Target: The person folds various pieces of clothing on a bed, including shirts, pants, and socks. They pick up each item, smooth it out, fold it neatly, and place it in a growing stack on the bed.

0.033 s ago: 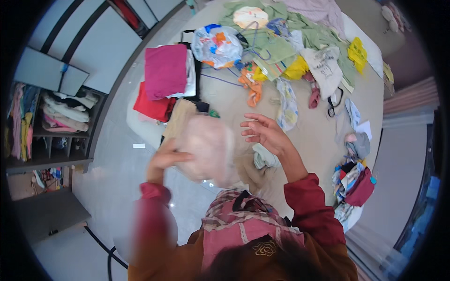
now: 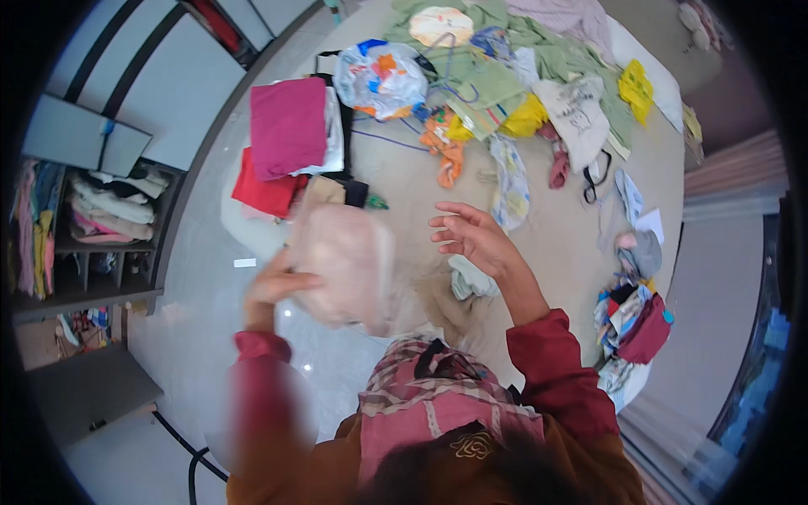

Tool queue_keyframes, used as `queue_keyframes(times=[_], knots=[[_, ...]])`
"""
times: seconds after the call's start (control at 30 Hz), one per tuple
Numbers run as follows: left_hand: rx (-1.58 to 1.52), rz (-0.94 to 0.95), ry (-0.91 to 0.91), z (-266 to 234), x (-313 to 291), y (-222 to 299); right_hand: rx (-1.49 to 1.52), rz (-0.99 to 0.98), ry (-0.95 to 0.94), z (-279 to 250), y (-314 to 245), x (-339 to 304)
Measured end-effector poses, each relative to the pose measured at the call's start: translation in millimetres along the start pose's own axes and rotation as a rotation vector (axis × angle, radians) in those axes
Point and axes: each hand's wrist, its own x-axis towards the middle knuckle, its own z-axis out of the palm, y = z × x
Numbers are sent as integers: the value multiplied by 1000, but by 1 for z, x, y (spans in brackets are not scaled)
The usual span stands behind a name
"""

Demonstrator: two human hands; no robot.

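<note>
My left hand (image 2: 276,284) grips the near left edge of a pale pink folded cloth (image 2: 341,265), thumb on top. Motion blurs the cloth, so its exact kind is hard to make out. To the right of it, my right hand (image 2: 473,237) hovers over the bed with fingers apart and holds nothing. Below that hand lie a crumpled pale mint cloth (image 2: 471,278) and a brown garment (image 2: 442,303). Just beyond the pink cloth are a folded tan cloth (image 2: 326,190), a red garment (image 2: 263,187) and a folded magenta garment (image 2: 289,130).
The bed (image 2: 396,181) carries a white plastic bag (image 2: 383,80), green fabric (image 2: 581,67), a purple hanger (image 2: 450,76), an orange cloth (image 2: 446,147) and yellow bags (image 2: 635,91). A clothes pile (image 2: 631,324) sits at right. Open wardrobe shelves (image 2: 109,223) stand at left.
My left hand has moved a little to the left with the pink cloth. The right hand stays almost where it was, still open. The whole view has shifted slightly.
</note>
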Motion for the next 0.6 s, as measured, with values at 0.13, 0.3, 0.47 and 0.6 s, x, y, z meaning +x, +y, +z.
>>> queue_keyframes(times=[0.13, 0.3, 0.47, 0.6], knots=[[48, -78, 352, -89, -17, -21, 7, 46, 162, -52, 30, -12], [-14, -86, 349, -126, 67, -82, -173, 51, 710, -141, 73, -48], [982, -146, 742, -200, 130, -215, -789, 1, 828, -205, 130, -83], [1118, 95, 864, -190, 134, -211, -1463, -350, 779, -187, 156, -72]])
